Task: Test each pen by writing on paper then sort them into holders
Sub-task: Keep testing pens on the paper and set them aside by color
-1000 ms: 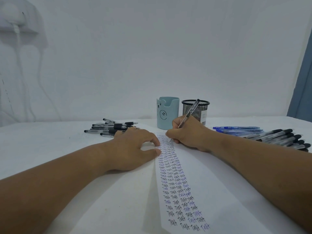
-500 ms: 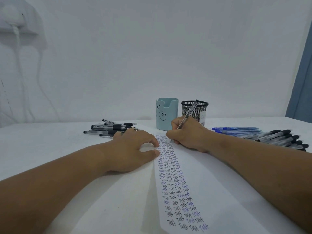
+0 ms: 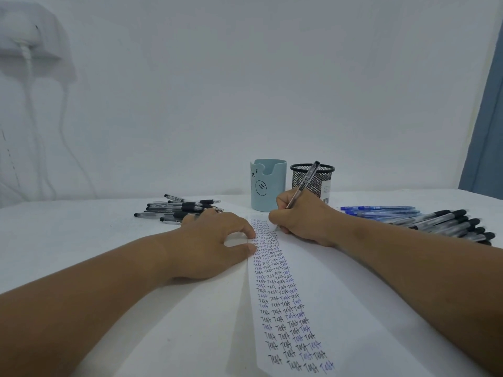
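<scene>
A white sheet of paper (image 3: pixel 334 295) lies in front of me, its left part covered with rows of the word "Test" in black and blue ink. My right hand (image 3: pixel 302 216) grips a clear black-ink pen (image 3: pixel 303 183) with its tip down on the paper's far end. My left hand (image 3: pixel 215 240) rests on the paper's left edge, with fingertip and thumb pressing it. Behind the paper stand a light blue holder with a bear face (image 3: pixel 268 185) and a black mesh holder (image 3: pixel 313 180). Several black pens (image 3: pixel 177 208) lie at the left.
At the right lie several blue pens (image 3: pixel 381 209) and a heap of black pens (image 3: pixel 449 223). A white wall rises behind the table (image 3: pixel 81 240). A blue curtain (image 3: pixel 487 131) hangs at the far right, and a white wall fitting with a cable (image 3: pixel 24 44) at upper left.
The right hand with the pen has shifted very slightly while writing at the paper's far end. The left hand stays put on the paper's edge.
</scene>
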A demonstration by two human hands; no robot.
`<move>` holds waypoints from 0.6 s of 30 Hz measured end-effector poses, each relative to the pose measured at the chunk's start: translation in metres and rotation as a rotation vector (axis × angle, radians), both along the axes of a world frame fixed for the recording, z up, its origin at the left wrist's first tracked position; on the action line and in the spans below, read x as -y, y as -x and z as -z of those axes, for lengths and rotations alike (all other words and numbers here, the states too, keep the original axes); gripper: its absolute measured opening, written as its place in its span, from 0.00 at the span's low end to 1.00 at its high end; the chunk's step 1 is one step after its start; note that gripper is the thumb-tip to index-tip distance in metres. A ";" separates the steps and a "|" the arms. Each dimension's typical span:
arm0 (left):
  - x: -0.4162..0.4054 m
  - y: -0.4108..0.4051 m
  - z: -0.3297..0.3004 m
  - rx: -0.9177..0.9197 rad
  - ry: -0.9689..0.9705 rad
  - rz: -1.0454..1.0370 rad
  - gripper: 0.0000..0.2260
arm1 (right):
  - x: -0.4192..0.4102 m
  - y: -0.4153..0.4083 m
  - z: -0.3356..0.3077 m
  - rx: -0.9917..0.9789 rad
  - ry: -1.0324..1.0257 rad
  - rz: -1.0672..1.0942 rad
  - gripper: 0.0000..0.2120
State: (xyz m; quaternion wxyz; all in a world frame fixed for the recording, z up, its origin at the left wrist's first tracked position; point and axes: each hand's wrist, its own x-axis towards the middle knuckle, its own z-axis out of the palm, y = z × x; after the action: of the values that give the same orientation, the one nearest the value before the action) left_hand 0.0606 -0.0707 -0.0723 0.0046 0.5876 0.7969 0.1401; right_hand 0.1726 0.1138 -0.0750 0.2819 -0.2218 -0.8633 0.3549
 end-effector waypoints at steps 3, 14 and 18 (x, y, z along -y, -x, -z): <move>0.000 0.001 0.000 0.003 0.000 -0.003 0.14 | 0.000 0.000 0.000 -0.008 -0.012 -0.002 0.17; 0.000 0.002 0.002 -0.005 -0.007 -0.001 0.14 | -0.001 0.001 0.002 -0.083 -0.057 0.025 0.21; 0.001 0.002 0.003 0.017 -0.035 -0.009 0.13 | 0.004 -0.005 -0.007 -0.248 -0.097 0.044 0.23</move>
State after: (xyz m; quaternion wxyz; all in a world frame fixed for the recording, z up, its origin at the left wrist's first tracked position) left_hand 0.0581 -0.0717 -0.0758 0.0003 0.5827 0.7970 0.1588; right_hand 0.1781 0.1102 -0.0677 0.4043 -0.1812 -0.8330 0.3314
